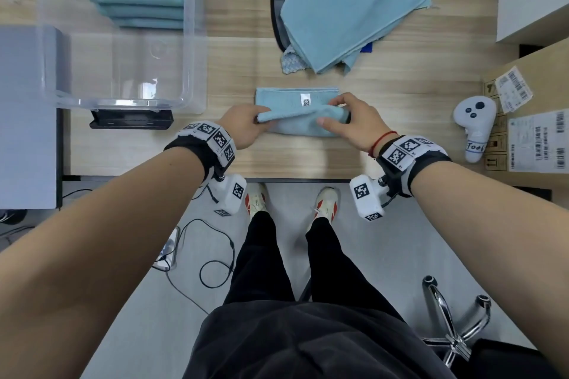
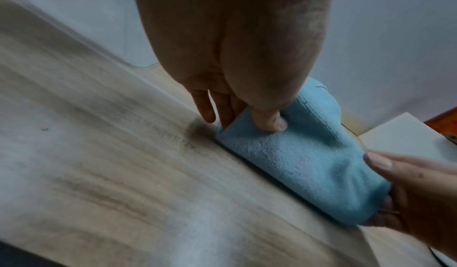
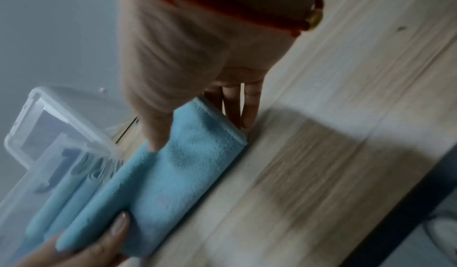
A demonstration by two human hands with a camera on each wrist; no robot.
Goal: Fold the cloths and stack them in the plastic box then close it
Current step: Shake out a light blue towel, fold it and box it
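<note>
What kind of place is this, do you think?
Probably an office or lab workspace: a wooden desk, a swivel chair base on the floor, a shipping carton with barcode labels, and a VR controller.

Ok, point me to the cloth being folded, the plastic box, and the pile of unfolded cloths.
cloth being folded (image 1: 286,96), head view, on its flat far layer left of the white label.
plastic box (image 1: 197,40), head view, on its clear right wall.
pile of unfolded cloths (image 1: 354,9), head view, on the top cloth's middle.
</note>
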